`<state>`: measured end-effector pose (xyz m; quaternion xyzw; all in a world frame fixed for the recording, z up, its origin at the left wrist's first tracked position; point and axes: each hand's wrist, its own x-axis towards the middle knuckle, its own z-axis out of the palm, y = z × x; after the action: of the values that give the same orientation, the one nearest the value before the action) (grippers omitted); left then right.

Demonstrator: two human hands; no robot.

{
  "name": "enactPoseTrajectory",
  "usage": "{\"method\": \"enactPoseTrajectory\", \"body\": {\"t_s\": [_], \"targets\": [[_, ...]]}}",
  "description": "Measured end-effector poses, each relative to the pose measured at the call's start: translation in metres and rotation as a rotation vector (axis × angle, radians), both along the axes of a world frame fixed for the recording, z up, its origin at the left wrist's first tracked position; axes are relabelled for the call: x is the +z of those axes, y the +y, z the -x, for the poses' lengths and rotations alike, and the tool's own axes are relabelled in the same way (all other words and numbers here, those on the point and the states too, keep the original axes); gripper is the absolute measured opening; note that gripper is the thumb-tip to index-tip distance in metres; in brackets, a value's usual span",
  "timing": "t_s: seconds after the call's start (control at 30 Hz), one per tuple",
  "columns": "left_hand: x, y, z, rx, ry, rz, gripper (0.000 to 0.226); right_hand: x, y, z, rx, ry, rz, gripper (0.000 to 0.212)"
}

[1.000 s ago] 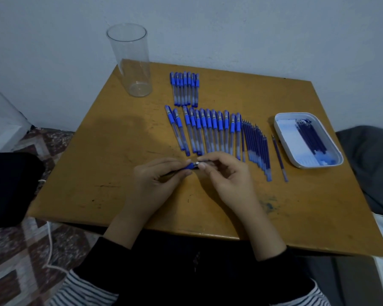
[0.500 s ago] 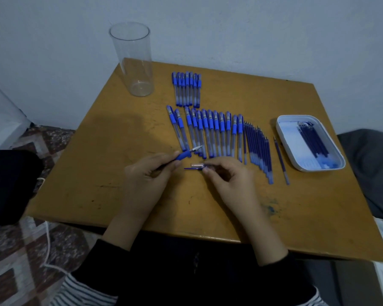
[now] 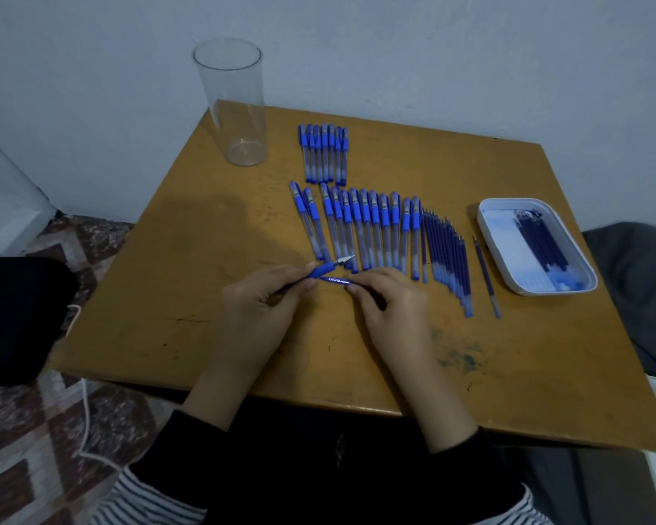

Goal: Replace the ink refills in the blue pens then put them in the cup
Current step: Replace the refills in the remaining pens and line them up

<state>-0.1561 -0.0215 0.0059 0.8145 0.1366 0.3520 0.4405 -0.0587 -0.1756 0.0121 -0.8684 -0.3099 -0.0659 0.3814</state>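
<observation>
Right now the left hand (image 3: 258, 316) pinches the pen's blue tip section (image 3: 324, 267), point aimed up-right. Just beside it, the right hand (image 3: 391, 308) grips the refill (image 3: 336, 280), lying left-right between both hands.

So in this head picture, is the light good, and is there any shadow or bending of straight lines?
Head view: dim, bluish light; a soft shadow lies on the table left of the pens; the clear cup leans outward from wide-angle distortion; the white tray shows no strong glare.
</observation>
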Motion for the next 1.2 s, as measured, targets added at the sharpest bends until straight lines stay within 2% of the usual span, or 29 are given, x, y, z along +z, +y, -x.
{"method": "enactPoseTrajectory", "body": {"t_s": [0.17, 0.27, 0.37, 0.47, 0.93, 1.1, 1.2], "targets": [[0.000, 0.000, 0.000, -0.003, 0.004, 0.020, 0.022, 0.010, -0.008, 0.001, -0.028, 0.184, -0.089, 0.014], [0.000, 0.000, -0.001, -0.005, 0.000, 0.023, 0.022, 0.017, -0.013, -0.002, -0.045, 0.366, -0.257, 0.016], [-0.001, 0.000, -0.001, -0.014, -0.007, 0.031, 0.022, 0.023, -0.015, -0.006, -0.044, 0.440, -0.391, 0.020], [-0.001, 0.000, 0.000, -0.036, -0.009, 0.016, 0.022, 0.027, -0.016, -0.009, -0.033, 0.444, -0.436, 0.021], [-0.001, -0.001, 0.000, -0.045, 0.003, -0.104, 0.023, 0.022, -0.003, -0.010, 0.051, 0.392, -0.386, 0.019], [-0.002, -0.002, 0.000, -0.006, -0.045, -0.114, 0.017, 0.019, 0.012, 0.006, 0.050, 0.399, -0.577, 0.005], [-0.004, -0.002, -0.001, -0.004, -0.066, -0.116, 0.016, 0.016, 0.022, 0.015, 0.015, 0.444, -0.650, 0.015]]}}
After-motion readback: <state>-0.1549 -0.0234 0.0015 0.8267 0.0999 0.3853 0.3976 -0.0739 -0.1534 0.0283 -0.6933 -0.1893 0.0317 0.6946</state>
